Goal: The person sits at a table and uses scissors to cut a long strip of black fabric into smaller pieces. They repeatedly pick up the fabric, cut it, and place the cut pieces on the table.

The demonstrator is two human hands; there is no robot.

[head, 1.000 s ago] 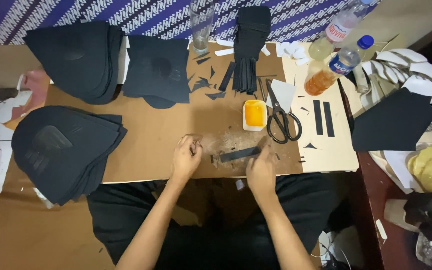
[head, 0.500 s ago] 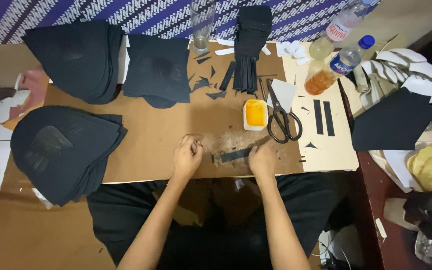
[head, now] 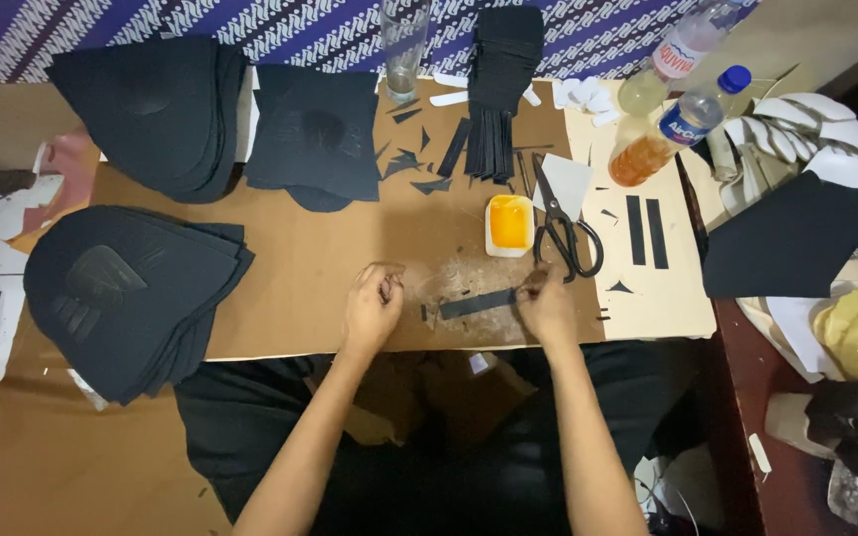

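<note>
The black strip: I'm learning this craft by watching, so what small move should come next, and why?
Probably a brush stroke along the black strip. The right hand holds its right end flat on the board, the left hand pinches something small, perhaps a brush, just off its left end, and the yellow glue tub sits open close by.

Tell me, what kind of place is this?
Probably a small craft workshop for cutting and gluing: stacks of black cut pieces, scissors and a tub of yellow glue lie on a cardboard-covered table.

A brown board (head: 300, 268) lies before a purple patterned cloth (head: 280, 30).
</note>
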